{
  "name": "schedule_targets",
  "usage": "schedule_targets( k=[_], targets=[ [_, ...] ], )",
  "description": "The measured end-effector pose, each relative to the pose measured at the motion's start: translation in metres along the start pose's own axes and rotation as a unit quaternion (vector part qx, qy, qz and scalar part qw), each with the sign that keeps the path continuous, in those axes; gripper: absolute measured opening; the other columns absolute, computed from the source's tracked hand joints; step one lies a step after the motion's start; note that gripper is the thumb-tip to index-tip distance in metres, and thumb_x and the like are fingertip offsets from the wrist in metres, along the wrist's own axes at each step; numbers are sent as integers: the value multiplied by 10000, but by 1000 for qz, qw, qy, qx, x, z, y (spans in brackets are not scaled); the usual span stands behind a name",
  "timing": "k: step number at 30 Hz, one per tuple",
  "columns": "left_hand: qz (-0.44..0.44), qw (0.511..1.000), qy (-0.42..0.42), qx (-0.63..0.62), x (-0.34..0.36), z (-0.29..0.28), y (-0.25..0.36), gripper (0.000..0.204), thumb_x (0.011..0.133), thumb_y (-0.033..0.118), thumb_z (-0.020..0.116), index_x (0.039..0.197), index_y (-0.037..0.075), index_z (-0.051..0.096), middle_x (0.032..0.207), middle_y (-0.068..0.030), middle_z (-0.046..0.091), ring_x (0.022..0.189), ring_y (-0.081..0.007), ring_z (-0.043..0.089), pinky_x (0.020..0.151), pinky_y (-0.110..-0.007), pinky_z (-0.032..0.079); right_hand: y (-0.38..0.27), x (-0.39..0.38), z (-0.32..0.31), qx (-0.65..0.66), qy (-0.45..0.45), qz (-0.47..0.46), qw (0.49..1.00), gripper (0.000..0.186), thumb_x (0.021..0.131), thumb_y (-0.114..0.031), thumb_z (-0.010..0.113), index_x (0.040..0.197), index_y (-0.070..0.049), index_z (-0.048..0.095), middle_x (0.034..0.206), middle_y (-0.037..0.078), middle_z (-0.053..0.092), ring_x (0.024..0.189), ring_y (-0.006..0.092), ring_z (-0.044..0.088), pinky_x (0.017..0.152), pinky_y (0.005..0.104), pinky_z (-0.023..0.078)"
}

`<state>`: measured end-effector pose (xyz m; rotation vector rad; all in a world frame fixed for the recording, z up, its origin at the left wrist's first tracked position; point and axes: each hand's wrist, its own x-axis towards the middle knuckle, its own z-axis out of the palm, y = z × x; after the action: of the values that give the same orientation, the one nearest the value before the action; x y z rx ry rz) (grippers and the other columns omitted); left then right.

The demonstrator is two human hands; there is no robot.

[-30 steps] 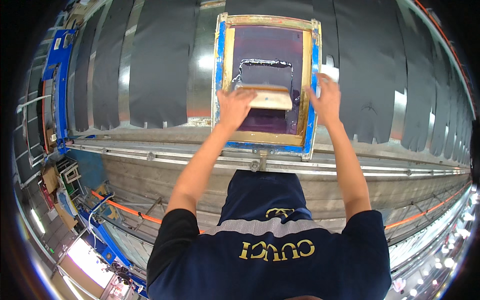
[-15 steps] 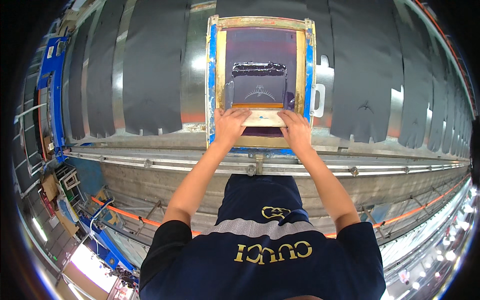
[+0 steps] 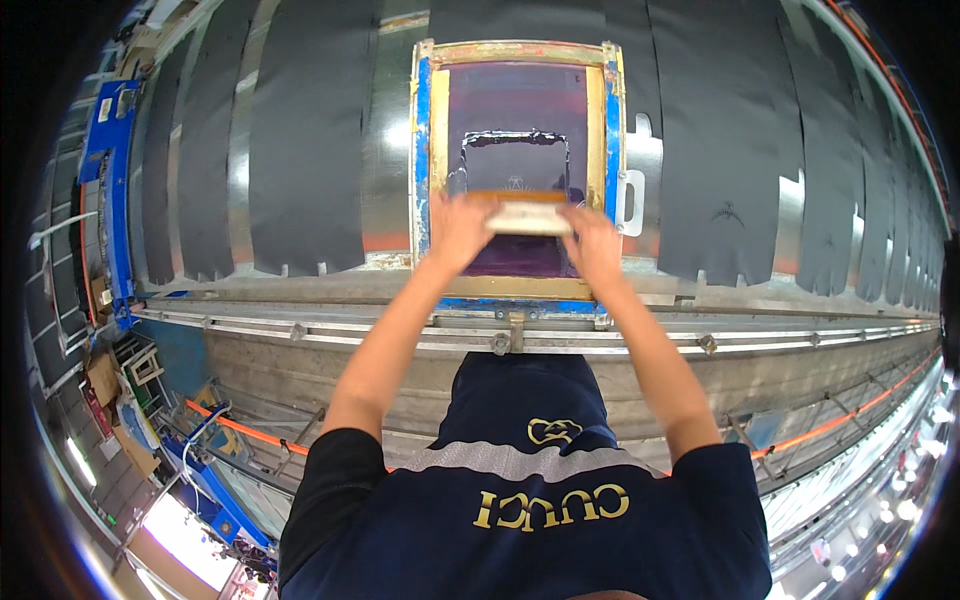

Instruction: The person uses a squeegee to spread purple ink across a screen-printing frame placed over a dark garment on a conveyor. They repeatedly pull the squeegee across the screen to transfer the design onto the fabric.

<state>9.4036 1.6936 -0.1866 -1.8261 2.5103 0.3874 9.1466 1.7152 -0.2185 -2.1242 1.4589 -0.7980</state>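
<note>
A wooden-handled squeegee with an amber blade lies crosswise over a silk-screen frame. My left hand grips its left end and my right hand its right end, fingers wrapped over the handle. Slight motion blur softens both hands and the handle. Purple mesh fills the frame, which has blue sides and yellowish inner borders. A thin, glossy line of dark ink outlines a rectangle beyond the blade. Just past the blade shows the upper part of a pale line design; the rest is hidden.
Dark grey sheets lie in a row along a long metal table, on both sides of the frame. One sheet at right bears a small dark print. A metal rail runs along the near edge. A white handle-shaped cutout adjoins the frame.
Both hands have moved the squeegee a little away from me, up the mesh, covering more of the design. The thick ink band at the far end now looks thinner.
</note>
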Motion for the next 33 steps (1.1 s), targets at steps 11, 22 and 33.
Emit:
schedule_targets(
  k=[11, 22, 33],
  targets=[
    [10, 987, 153, -54, -84, 37, 31, 452, 738, 121, 733, 1183, 197, 723, 1266, 48, 702, 1173, -175, 605, 991, -492, 327, 120, 31, -15, 81, 146, 202, 965, 477, 899, -377, 741, 1295, -122, 658, 928, 178, 667, 877, 276, 649, 806, 413, 511],
    [-36, 979, 182, -82, -148, 20, -7, 508, 764, 145, 752, 1265, 195, 683, 1341, 37, 654, 1255, -187, 554, 1054, -523, 301, 42, 75, -3, 107, 221, 217, 945, 282, 976, -334, 646, 1104, -94, 717, 940, 187, 731, 867, 334, 699, 797, 423, 517],
    [-94, 975, 194, -52, -278, -18, -276, 571, 696, 67, 770, 1248, 196, 702, 1314, 43, 675, 1226, -194, 580, 1041, -474, 328, -188, 133, 210, 202, 232, 217, 926, 231, 994, -271, 634, 1079, -66, 698, 801, 152, 688, 679, 207, 615, 664, 379, 487]
  ],
)
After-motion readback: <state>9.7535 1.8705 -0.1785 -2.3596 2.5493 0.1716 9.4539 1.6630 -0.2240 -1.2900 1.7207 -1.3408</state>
